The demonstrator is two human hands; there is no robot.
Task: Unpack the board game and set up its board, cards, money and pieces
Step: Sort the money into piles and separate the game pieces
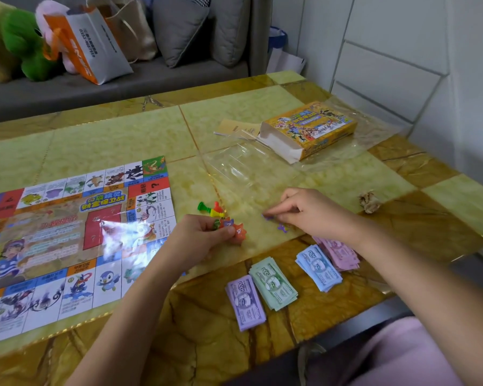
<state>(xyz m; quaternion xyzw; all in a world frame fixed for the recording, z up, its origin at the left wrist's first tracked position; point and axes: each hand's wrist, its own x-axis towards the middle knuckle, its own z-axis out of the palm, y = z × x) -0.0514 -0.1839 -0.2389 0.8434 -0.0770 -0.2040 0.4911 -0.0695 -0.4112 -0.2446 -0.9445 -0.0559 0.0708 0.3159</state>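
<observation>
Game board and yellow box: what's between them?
Head view: a clear plastic tray lies on the table between the game board and the yellow box.

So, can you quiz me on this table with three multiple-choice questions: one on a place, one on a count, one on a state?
1. Where is the game board? A) flat on the table B) on the sofa C) on the floor
2. How many money stacks lie there? A) two B) four C) six
3. The yellow box is: A) sealed B) open at one end C) standing upright
Answers: 1 A, it lies unfolded on the table's left part; 2 B, purple, green, blue and pink; 3 B, its white end flaps gape.
</observation>
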